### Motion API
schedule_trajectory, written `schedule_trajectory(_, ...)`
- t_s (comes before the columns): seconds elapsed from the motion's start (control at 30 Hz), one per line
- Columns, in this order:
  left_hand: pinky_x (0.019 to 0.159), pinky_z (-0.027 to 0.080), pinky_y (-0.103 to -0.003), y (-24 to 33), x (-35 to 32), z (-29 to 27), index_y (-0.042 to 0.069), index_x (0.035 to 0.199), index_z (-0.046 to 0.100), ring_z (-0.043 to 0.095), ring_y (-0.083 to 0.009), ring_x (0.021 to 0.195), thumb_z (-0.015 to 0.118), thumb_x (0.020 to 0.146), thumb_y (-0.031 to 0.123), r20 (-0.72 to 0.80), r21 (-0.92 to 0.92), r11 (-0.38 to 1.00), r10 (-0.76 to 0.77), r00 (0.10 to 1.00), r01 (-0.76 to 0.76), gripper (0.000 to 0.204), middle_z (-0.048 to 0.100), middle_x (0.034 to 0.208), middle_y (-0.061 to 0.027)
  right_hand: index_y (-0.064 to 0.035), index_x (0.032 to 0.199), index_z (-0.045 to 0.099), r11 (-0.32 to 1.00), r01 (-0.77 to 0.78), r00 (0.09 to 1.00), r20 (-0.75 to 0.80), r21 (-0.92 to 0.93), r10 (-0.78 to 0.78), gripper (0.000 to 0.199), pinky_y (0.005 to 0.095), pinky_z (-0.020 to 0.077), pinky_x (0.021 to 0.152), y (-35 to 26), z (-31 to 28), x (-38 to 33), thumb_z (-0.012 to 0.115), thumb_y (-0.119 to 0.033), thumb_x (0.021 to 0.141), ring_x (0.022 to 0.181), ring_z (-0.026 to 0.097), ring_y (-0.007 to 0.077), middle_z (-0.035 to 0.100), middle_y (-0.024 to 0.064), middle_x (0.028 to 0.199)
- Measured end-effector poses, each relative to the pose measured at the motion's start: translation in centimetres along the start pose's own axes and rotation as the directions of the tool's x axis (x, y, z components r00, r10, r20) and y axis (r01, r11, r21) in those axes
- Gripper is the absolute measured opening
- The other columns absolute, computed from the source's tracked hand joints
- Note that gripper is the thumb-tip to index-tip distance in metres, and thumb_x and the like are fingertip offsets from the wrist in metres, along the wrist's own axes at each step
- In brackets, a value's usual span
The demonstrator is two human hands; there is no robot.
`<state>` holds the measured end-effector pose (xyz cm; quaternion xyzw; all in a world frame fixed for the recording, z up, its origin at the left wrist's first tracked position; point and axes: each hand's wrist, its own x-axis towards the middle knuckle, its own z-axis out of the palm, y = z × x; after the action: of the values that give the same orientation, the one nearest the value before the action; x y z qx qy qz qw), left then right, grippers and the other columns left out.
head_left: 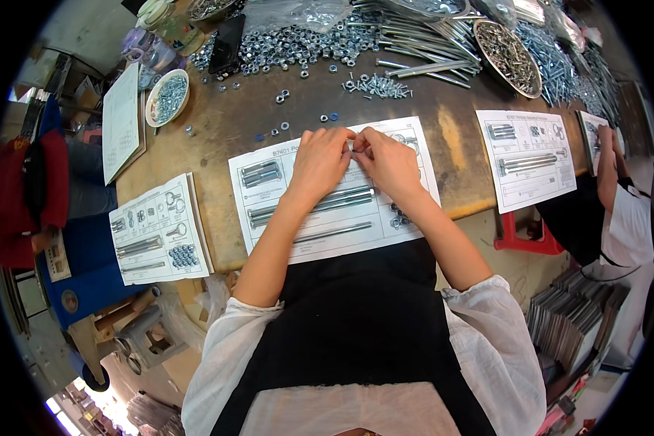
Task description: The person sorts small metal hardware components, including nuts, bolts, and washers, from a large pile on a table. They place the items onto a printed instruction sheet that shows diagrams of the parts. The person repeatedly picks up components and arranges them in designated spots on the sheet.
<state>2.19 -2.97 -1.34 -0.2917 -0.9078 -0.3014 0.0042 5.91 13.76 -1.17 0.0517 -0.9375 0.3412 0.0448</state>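
Observation:
Both my hands meet above the upper part of a white parts sheet [269, 240] at the table's near edge. My left hand [320, 163] has its fingertips pinched together against those of my right hand [387, 161]. Between them is something small and pale, too covered to name. Under my forearms the sheet shows short bolts, long bolts, a thin rod and several nuts; I cannot tell whether these are printed or lie on it. Just beyond the sheet, a few loose washers [284, 126] and small blue rings [333, 116] lie on the table.
Hex nuts [305, 47] are heaped at the back, near a black phone [227, 43]. Long bolts [432, 43] and a bowl of small screws [509, 58] stand back right. Another bowl [168, 98] is at left. A co-worker's arms [610, 156] show at far right.

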Motion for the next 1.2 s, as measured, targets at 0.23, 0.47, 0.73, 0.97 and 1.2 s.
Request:
schedule_trajectory(0.23, 0.079, 0.045, -0.041, -0.1, 3.7, -0.3, 0.009, 0.103, 0.067, 0.063, -0.0266, 0.088, 0.067, 0.091, 0.02, -0.098, -0.02, 0.999, -0.036, 0.995, 0.035, 0.017, 0.065, 0.09, -0.0061, -0.0144, 0.098, 0.07, 0.999, 0.0, 0.955, -0.296, -0.048, -0.014, 0.014, 0.0399, 0.0544, 0.074, 4.8, -3.3, 4.4, 0.066, -0.008, 0.086, 0.089, 0.069, 0.0283, 0.07, 0.0068, 0.096)
schedule_trajectory(0.47, 0.081, 0.053, -0.046, -1.3, 11.4, 5.0, 0.006, 0.096, 0.066, 0.067, -0.0366, 0.091, 0.069, 0.09, 0.025, -0.059, 0.018, 0.99, -0.139, 0.989, 0.14, 0.02, 0.066, 0.099, -0.014, -0.0107, 0.092, 0.072, 0.995, -0.04, 0.996, -0.081, -0.086, 0.033, 0.011, 0.0379, 0.054, 0.073, 10.7, -6.6, 8.1, 0.074, -0.009, 0.081, 0.087, 0.07, 0.0253, 0.071, 0.0075, 0.092)
schedule_trajectory(0.73, 0.077, 0.055, -0.047, -2.1, 12.2, 5.6, 0.002, 0.098, 0.063, 0.067, -0.0389, 0.086, 0.066, 0.084, 0.012, -0.107, 0.097, 0.983, -0.146, 0.983, 0.157, 0.018, 0.068, 0.097, -0.0183, -0.0036, 0.095, 0.066, 0.996, -0.065, 0.979, -0.189, 0.057, 0.075, 0.02, 0.0349, 0.0547, 0.067, 10.4, -5.8, 7.1, 0.079, -0.009, 0.08, 0.075, 0.071, 0.0238, 0.072, 0.0086, 0.082)
schedule_trajectory(0.97, 0.076, 0.05, -0.041, -0.2, 3.0, -0.5, 0.005, 0.098, 0.06, 0.062, -0.0305, 0.084, 0.069, 0.08, 0.005, 0.03, -0.167, 0.983, -0.077, 0.997, 0.081, 0.02, 0.066, 0.091, -0.0104, -0.0031, 0.095, 0.061, 0.944, -0.112, 0.983, -0.101, 0.309, 0.15, 0.022, 0.0329, 0.0556, 0.068, 2.1, -3.5, -1.4, 0.078, -0.006, 0.081, 0.074, 0.071, 0.0221, 0.071, 0.0097, 0.084)
schedule_trajectory(1.2, 0.083, 0.046, -0.038, 0.0, -0.9, 1.3, 0.006, 0.102, 0.061, 0.06, -0.029, 0.09, 0.07, 0.081, 0.004, -0.099, -0.047, 0.99, 0.13, 0.987, -0.135, 0.023, 0.063, 0.091, -0.0088, -0.0086, 0.095, 0.058, 0.978, -0.044, 0.992, -0.105, 0.206, 0.067, 0.018, 0.0383, 0.0531, 0.063, 0.2, 0.3, -2.5, 0.073, -0.01, 0.084, 0.076, 0.07, 0.0267, 0.07, 0.0073, 0.085)
